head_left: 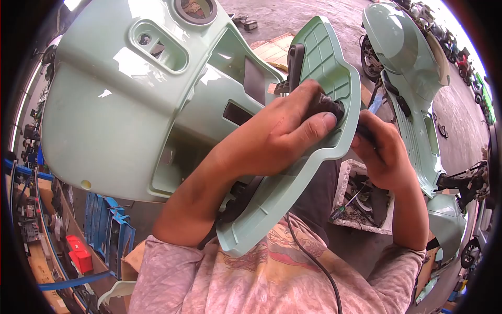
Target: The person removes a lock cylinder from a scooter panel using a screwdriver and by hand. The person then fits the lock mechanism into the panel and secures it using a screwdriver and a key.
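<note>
A light green plastic panel (320, 46) with a ribbed inner face stands tilted in front of my chest. On its inner side my left hand (293, 128) is closed round a dark part (334, 107), thumb pressed on it. Beyond the panel's right edge, my right hand (384, 149) has its fingers curled together by the outer face; what they hold, if anything, is hidden. A black bracket (296, 65) is attached to the panel above my left hand. Close on the left is a large green scooter body panel (120, 99) with open compartments.
A green scooter body (408, 63) stands at the right. Below my right hand a white box (366, 225) holds tools and dark parts. Blue metal parts (107, 225) and a red bin (79, 255) are at the lower left. A black cable (314, 259) hangs over my shirt.
</note>
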`<state>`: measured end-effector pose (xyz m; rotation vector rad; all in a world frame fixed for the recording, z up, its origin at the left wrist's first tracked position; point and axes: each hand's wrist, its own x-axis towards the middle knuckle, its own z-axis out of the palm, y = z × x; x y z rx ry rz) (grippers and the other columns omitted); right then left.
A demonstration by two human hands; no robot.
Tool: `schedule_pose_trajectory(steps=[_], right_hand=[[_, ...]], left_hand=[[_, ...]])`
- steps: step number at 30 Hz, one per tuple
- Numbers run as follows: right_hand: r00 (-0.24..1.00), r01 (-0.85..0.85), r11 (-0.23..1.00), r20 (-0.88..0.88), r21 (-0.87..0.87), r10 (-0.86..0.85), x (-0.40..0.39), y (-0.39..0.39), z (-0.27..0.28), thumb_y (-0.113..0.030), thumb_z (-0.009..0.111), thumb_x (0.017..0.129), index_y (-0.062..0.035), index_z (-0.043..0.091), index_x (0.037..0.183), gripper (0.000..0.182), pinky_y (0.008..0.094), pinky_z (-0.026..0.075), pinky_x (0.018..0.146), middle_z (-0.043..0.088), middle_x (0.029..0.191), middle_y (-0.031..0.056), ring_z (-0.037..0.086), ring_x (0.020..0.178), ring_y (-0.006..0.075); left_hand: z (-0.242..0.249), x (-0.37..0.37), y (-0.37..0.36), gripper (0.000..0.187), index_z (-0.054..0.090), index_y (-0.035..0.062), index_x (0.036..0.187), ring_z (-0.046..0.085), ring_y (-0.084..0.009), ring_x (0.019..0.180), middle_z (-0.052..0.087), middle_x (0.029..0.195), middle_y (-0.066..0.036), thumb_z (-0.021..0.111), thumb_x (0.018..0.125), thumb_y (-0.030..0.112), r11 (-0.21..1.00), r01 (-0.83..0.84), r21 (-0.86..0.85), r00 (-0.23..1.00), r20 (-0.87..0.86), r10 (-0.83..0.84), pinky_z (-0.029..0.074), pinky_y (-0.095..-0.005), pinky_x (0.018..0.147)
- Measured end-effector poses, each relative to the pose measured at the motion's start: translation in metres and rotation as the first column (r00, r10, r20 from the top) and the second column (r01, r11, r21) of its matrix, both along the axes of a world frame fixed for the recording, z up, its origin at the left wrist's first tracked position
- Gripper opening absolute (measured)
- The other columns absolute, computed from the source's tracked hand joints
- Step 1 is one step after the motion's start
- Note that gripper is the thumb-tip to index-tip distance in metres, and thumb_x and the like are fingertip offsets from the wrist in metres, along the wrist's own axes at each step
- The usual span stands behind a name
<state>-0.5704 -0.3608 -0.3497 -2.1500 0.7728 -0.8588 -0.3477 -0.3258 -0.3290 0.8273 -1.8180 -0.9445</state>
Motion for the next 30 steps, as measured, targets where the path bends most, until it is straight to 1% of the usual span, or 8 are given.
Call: schedule_pose_trajectory(steps=[6, 10, 14, 17, 23, 26, 28, 30], right_hand=[[0.978, 0.052, 0.891, -0.158, -0.450, -0.136, 0.005, 0.004, -0.001, -0.007, 0.065, 0.085, -0.0025, 0.058, 0.107, 0.023, 0.0384, 0.049, 0.061, 0.063, 0.082, 0.0126, 0.062, 0.069, 0.0311], [0.940, 0.073, 0.750, -0.206, -0.658, -0.273, 0.011, 0.006, 0.000, -0.007, 0.068, 0.081, -0.0044, 0.058, 0.106, 0.027, 0.0389, 0.049, 0.059, 0.060, 0.078, 0.0101, 0.062, 0.070, 0.0294], [0.936, 0.074, 0.726, -0.203, -0.684, -0.286, 0.016, 0.007, 0.002, -0.009, 0.069, 0.081, -0.0050, 0.058, 0.105, 0.027, 0.0376, 0.049, 0.059, 0.060, 0.078, 0.0092, 0.062, 0.069, 0.0275], [0.938, 0.061, 0.727, -0.210, -0.684, -0.275, 0.016, 0.007, 0.003, -0.009, 0.070, 0.080, -0.0048, 0.058, 0.104, 0.027, 0.0371, 0.049, 0.059, 0.060, 0.079, 0.0090, 0.062, 0.070, 0.0267], [0.917, 0.020, 0.718, -0.274, -0.696, -0.291, 0.020, 0.005, 0.006, -0.009, 0.070, 0.080, -0.0033, 0.057, 0.104, 0.028, 0.0376, 0.049, 0.059, 0.060, 0.079, 0.0094, 0.062, 0.070, 0.0272], [0.970, 0.018, 0.763, -0.175, -0.646, -0.171, 0.023, -0.001, 0.000, -0.008, 0.067, 0.084, -0.0020, 0.056, 0.104, 0.024, 0.0366, 0.049, 0.060, 0.062, 0.080, 0.0107, 0.062, 0.069, 0.0289], [0.995, 0.069, 0.934, -0.036, -0.351, -0.087, 0.019, 0.002, -0.003, -0.010, 0.063, 0.089, -0.0012, 0.056, 0.106, 0.020, 0.0341, 0.048, 0.060, 0.062, 0.082, 0.0121, 0.061, 0.065, 0.0270], [0.996, 0.074, 0.956, -0.034, -0.285, -0.087, 0.014, 0.004, -0.002, -0.011, 0.062, 0.090, -0.0007, 0.056, 0.106, 0.020, 0.0325, 0.047, 0.060, 0.062, 0.081, 0.0129, 0.060, 0.064, 0.0235]], left_hand=[[-0.012, 0.007, -0.020, 0.035, 0.051, -0.0024, 0.106, 0.061, -0.0277, 0.085, 0.060, 0.090, -0.019, 0.052, 0.095, 0.031, 0.995, 0.094, -0.030, 0.986, -0.132, -0.097, 0.047, -0.0354, 0.078], [-0.011, 0.006, -0.022, 0.033, 0.055, -0.0040, 0.096, 0.062, -0.0215, 0.069, 0.063, 0.074, -0.016, 0.054, 0.091, 0.029, 0.992, 0.004, -0.123, 0.999, 0.044, 0.002, 0.049, -0.0343, 0.066], [0.003, 0.003, -0.012, 0.034, 0.058, -0.0053, 0.091, 0.061, -0.0146, 0.065, 0.064, 0.070, -0.013, 0.055, 0.090, 0.029, 0.997, -0.054, -0.049, 0.999, 0.003, 0.054, 0.050, -0.0318, 0.061], [0.006, 0.007, -0.014, 0.036, 0.059, -0.0057, 0.091, 0.060, -0.0119, 0.066, 0.064, 0.070, -0.012, 0.055, 0.091, 0.030, 0.987, 0.024, 0.162, 0.995, -0.101, -0.008, 0.050, -0.0307, 0.061], [0.000, 0.008, -0.015, 0.040, 0.060, -0.0064, 0.087, 0.057, -0.0108, 0.065, 0.062, 0.068, -0.010, 0.054, 0.093, 0.032, 0.988, -0.035, 0.151, 0.997, -0.065, 0.046, 0.048, -0.0297, 0.060], [0.003, 0.018, -0.019, 0.042, 0.059, -0.0067, 0.088, 0.057, -0.0125, 0.068, 0.062, 0.071, -0.011, 0.054, 0.093, 0.034, 0.937, 0.175, 0.303, 0.973, -0.198, -0.118, 0.047, -0.0298, 0.062], [0.005, 0.016, -0.013, 0.042, 0.058, -0.0071, 0.091, 0.058, -0.0145, 0.072, 0.062, 0.076, -0.012, 0.055, 0.092, 0.035, 0.982, 0.073, 0.171, 0.987, -0.152, -0.047, 0.048, -0.0309, 0.065], [0.003, 0.011, -0.010, 0.041, 0.056, -0.0072, 0.095, 0.059, -0.0163, 0.076, 0.063, 0.081, -0.014, 0.056, 0.092, 0.034, 0.986, 0.016, 0.164, 0.990, -0.141, 0.008, 0.048, -0.0318, 0.069]])
